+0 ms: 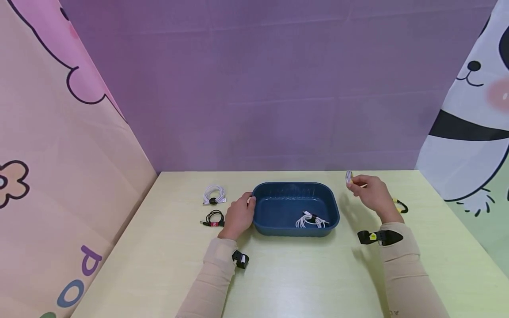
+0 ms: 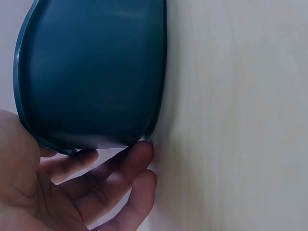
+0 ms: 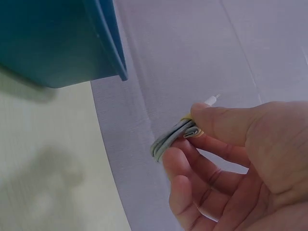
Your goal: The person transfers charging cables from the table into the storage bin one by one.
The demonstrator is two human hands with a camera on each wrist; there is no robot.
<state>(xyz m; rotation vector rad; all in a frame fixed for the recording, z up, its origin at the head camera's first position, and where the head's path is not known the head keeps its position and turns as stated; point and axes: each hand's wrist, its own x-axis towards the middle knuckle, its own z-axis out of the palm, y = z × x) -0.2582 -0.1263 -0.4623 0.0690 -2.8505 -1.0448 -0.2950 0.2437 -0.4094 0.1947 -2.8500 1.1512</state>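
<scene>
A blue bin [image 1: 296, 231] stands on the table with a coiled white cable [image 1: 311, 220] inside, toward its front right. My left hand [image 1: 239, 216] is at the bin's left end; in the left wrist view the thumb side meets the rim and the curled fingers [image 2: 137, 161] touch the outer wall. Raised to the right of the bin, my right hand [image 1: 371, 194] pinches a bundled light cable [image 1: 348, 176]. The right wrist view shows this cable [image 3: 168, 139] with a yellow tie and a white plug, held between thumb and fingers.
Left of the bin lie a coiled white cable [image 1: 214, 194] and, in front of it, a coiled black cable [image 1: 214, 218] with a red tag. A black and yellow cable [image 1: 402, 206] is partly hidden behind my right wrist. A purple backdrop [image 1: 254, 88] rises behind the table.
</scene>
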